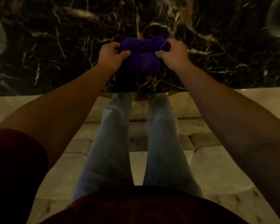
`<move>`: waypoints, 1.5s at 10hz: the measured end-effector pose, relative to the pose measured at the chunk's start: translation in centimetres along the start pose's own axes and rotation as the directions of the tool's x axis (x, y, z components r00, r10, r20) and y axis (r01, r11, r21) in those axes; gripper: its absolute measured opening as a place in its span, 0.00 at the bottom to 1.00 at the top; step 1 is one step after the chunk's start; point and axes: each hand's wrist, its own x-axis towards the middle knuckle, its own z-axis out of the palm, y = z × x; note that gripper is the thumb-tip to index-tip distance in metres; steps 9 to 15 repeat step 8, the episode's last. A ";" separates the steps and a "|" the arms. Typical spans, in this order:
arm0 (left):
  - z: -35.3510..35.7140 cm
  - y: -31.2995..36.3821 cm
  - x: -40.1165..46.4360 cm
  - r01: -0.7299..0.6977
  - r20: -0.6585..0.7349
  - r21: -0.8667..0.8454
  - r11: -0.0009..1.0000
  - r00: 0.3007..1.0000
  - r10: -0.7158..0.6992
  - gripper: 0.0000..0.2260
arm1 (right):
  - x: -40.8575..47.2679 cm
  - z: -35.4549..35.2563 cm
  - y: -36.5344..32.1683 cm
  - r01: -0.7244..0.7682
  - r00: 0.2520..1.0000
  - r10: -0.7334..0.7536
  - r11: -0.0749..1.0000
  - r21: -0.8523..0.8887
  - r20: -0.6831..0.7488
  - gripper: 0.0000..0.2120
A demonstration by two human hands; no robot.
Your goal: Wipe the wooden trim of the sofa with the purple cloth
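Two hands hold the purple cloth [140,56] above the black marble bench [55,46]. Left of the cloth, the left hand [111,56] has its grip pinched on the bunched upper edge. Right of the cloth, the right hand [174,54] has its grip pinched on the opposite edge. Expect a light, soft, limp fabric; gather it into a pad before wiping. No wooden sofa trim is visible.

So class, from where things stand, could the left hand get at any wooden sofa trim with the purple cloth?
Probably not yet. The left hand and right hand both grip the purple cloth over the dark marble table, and no wooden trim shows.
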 end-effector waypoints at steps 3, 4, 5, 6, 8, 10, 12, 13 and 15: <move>0.3 0.4 1.7 0.011 -0.078 0.250 0.968 0.997 0.009 0.23 | 0.8 0.0 0.0 -0.116 0.993 0.113 0.991 -0.062 -0.045 0.20; -0.5 0.6 1.7 0.092 -0.006 0.210 0.973 0.996 -0.093 0.19 | 0.6 -0.9 0.0 -0.166 0.986 0.166 0.980 -0.109 -0.018 0.22; -1.5 0.7 1.5 0.134 0.068 0.135 0.982 0.987 -0.144 0.11 | 0.3 -2.1 0.4 -0.205 0.979 0.205 0.971 -0.122 -0.015 0.18; -2.8 1.2 0.1 0.163 0.058 0.070 0.984 0.984 -0.167 0.06 | -0.8 -3.6 0.7 -0.233 0.973 0.230 0.964 -0.132 -0.039 0.16; -4.1 1.8 -3.5 0.216 0.009 -0.022 0.976 0.976 -0.215 0.05 | -3.5 -6.0 1.9 -0.265 0.963 0.257 0.960 -0.093 -0.087 0.19; -4.1 1.8 -3.5 0.216 0.009 -0.022 0.976 0.976 -0.215 0.05 | -3.5 -6.0 1.9 -0.265 0.963 0.257 0.960 -0.093 -0.087 0.19; -4.1 1.8 -3.5 0.216 0.009 -0.022 0.976 0.976 -0.215 0.05 | -3.5 -6.0 1.9 -0.265 0.963 0.257 0.960 -0.093 -0.087 0.19; -4.1 1.8 -3.5 0.216 0.009 -0.022 0.976 0.976 -0.215 0.05 | -3.5 -6.0 1.9 -0.265 0.963 0.257 0.960 -0.093 -0.087 0.19; -4.1 1.8 -3.5 0.216 0.009 -0.022 0.976 0.976 -0.215 0.05 | -3.5 -6.0 1.9 -0.265 0.963 0.257 0.960 -0.093 -0.087 0.19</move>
